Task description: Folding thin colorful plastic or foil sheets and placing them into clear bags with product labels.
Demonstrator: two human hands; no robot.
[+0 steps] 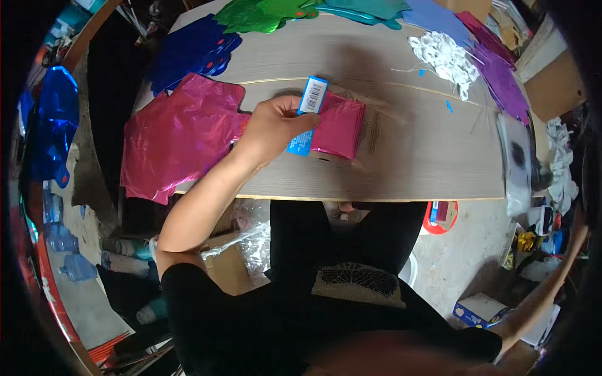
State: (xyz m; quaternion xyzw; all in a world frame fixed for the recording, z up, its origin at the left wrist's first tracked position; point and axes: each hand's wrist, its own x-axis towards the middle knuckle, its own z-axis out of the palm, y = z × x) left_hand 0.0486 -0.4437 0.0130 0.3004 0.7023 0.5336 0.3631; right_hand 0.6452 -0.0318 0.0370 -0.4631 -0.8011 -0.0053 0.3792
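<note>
The left hand (274, 125) lies on the pale wooden tabletop (407, 163), thumb and fingers pinched on a blue card header (308, 109) that sits against the near end of a folded pink foil balloon (338, 128) in a clear sleeve. That packet rests flat near the middle of the table, just right of a stack of unfolded pink foil balloons (175, 135). The right hand is out of view, so its fingers cannot be judged. As a judgement, this one balloon is folded and nearly packed, with only the header left to settle, while the pink stack beside it and the blue (191, 53), green (263, 14) and purple foil balloons (498, 78) along the far edge look unpacked, so most of the work seems to remain. A heap of white ribbon (445, 59) lies untouched at the far right
</note>
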